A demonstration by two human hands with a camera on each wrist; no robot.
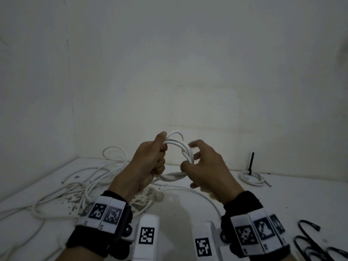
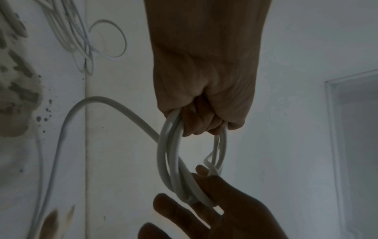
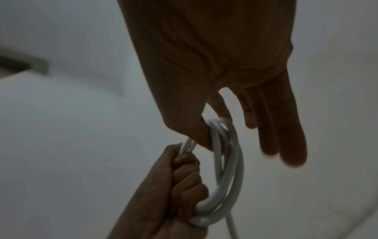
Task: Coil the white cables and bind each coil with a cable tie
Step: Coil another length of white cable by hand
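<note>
My left hand (image 1: 158, 161) grips one side of a small coil of white cable (image 1: 185, 147) in a fist, held above the table. My right hand (image 1: 203, 166) pinches the coil's opposite side between thumb and forefinger, its other fingers spread straight. In the left wrist view the coil (image 2: 169, 153) hangs from the left hand (image 2: 204, 100), and a free tail (image 2: 81, 106) leads off it toward the table. The right wrist view shows the right hand (image 3: 220, 122) pinching the top of the coil (image 3: 231, 161) and the left hand (image 3: 180, 181) holding it below.
Loose white cables (image 1: 94, 178) sprawl over the stained left part of the white table (image 1: 188, 210). At the back right lies a coiled cable (image 1: 251, 178) with a black tie (image 1: 251, 162) standing up from it. Several black cable ties (image 1: 310, 242) lie at the front right. A wall rises close behind.
</note>
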